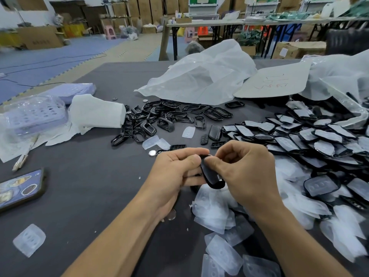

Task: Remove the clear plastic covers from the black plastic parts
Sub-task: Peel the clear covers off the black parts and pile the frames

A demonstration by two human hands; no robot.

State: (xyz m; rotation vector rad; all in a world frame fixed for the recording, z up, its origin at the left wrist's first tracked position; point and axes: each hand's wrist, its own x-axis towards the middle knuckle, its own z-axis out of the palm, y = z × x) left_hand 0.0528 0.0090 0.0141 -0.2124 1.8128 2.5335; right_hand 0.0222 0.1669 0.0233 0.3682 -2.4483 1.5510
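Observation:
Both hands meet over the middle of the dark table (pixel 89 176) around one black plastic part (pixel 212 177). My left hand (pixel 175 172) grips its left edge with curled fingers. My right hand (pixel 243 172) pinches its top end, thumb on the face. Whether a clear cover is still on this part I cannot tell. To the right lies a big pile of covered black parts (pixel 311 142). Loose clear covers (pixel 221 220) lie heaped under and in front of my hands.
A heap of black frames (pixel 159 118) sits beyond my hands, behind it a crumpled plastic bag (pixel 201 76) and a cardboard sheet (pixel 275 80). A phone (pixel 20 188) lies at the left, with a clear tray (pixel 34 114), white paper (pixel 95 114) and one stray cover (pixel 29 239).

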